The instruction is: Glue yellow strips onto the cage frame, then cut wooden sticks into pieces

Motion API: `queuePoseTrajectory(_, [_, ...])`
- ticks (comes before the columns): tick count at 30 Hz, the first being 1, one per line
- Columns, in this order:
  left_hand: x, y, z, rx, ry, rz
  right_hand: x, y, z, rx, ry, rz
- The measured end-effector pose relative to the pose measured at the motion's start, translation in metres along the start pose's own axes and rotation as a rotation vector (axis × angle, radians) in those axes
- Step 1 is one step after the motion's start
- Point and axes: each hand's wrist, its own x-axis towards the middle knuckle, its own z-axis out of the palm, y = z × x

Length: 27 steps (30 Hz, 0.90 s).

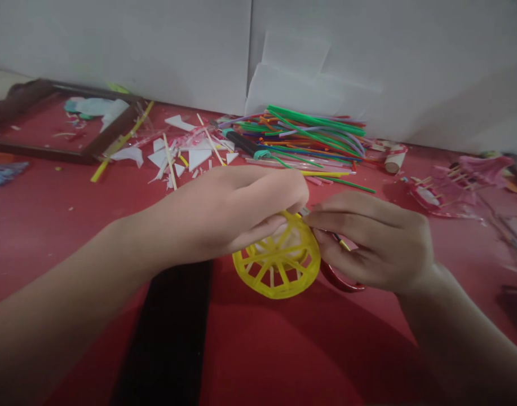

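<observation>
A yellow spoked wheel (279, 262), built from thin strips with a round rim, is held tilted above the red table. My left hand (241, 208) is closed on its top edge from the left, the fingertips partly hidden behind it. A pale round part shows through the spokes. At the wheel's upper right rim, my right hand (372, 239) is closed in a pinch; what lies between its fingertips is hidden. A slim black-and-gold rod (341, 241) shows in the gap of that hand, and I cannot tell whether it is gripped. Beneath is a red curved rim (343, 280).
A bundle of coloured pipe cleaners (317, 132) lies near the white wall, with white paper scraps (197, 158) and a dark-handled tool (243, 144) beside it. A brown frame (42, 149) is at left, a pink stick model (456, 180) at right. A black strip (173, 332) lies in front.
</observation>
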Motion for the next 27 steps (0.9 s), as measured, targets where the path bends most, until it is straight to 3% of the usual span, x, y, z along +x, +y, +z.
queuePoseTrajectory(3, [0.001, 0.002, -0.001, 0.140, 0.042, 0.115, -0.001, -0.003, 0.001, 0.059, 0.029, 0.054])
queuePoseTrajectory(8, [0.001, 0.005, 0.000, 0.084, -0.010, 0.139, -0.005, -0.008, 0.003, 0.193, 0.030, 0.190])
queuePoseTrajectory(13, [0.001, 0.007, 0.004, -0.037, -0.063, 0.049, -0.007, -0.009, 0.008, 0.295, -0.066, 0.338])
queuePoseTrajectory(19, [0.000, 0.000, 0.006, -0.064, -0.216, -0.116, -0.006, -0.014, 0.019, 0.451, -0.204, 0.486])
queuePoseTrajectory(27, [0.000, 0.004, 0.004, 0.004, -0.301, -0.195, -0.006, -0.018, 0.021, 0.466, -0.274, 0.472])
